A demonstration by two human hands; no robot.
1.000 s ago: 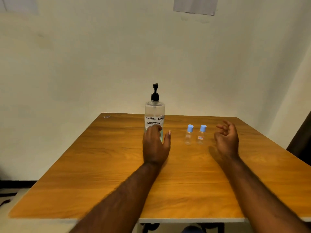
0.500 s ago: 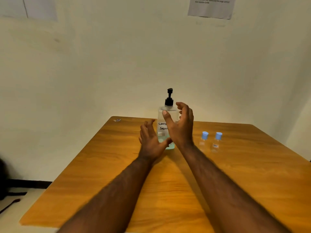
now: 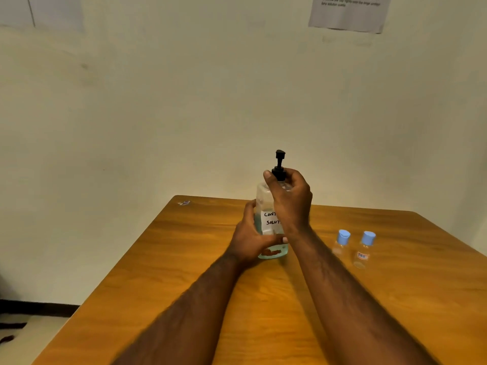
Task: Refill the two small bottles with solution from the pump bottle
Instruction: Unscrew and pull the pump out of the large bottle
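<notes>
**Both hands on the pump bottle, small bottles capped at right**

Your right hand (image 3: 290, 198) is just right of frame centre. Its fingers are curled round the black collar at the neck of the pump bottle (image 3: 262, 196), with the thumb tip up on the collar's left side, so it has a closed grip on the bottle's top. The black pump head (image 3: 279, 155) stands clear above your fingers.

Your left hand (image 3: 251, 241) is lower and slightly left, wrapped round the lower body of the same bottle. The thumb lies across the front below the white label (image 3: 271, 218); the fingers go round the far side and are mostly hidden. The label is handwritten and your right wrist covers part of it, so only "CON" and "SOLU" read.

The pump bottle stands upright at mid-frame, base on the wooden table (image 3: 395, 299). It is clear plastic with pale blue-green liquid in the lower part. The level is hard to judge behind your hands.

Right of centre, past your right forearm, two more bottles stand upright on the table.
- The inner small bottle (image 3: 341, 245) and the outer small bottle (image 3: 365, 251) are just beside each other and apart from the pump bottle.
- Both are clear and have blue caps on.
- The outer one has a small red-and-blue label.
- You cannot tell whether either holds liquid.

A small scrap (image 3: 184, 203) lies at the table's far left corner. On the wall there is a printed sheet (image 3: 347, 11) at upper right, its text too blurred to read, and a pale sheet (image 3: 52, 11) at upper left. A strip of floor with dark skirting shows at lower left.
</notes>
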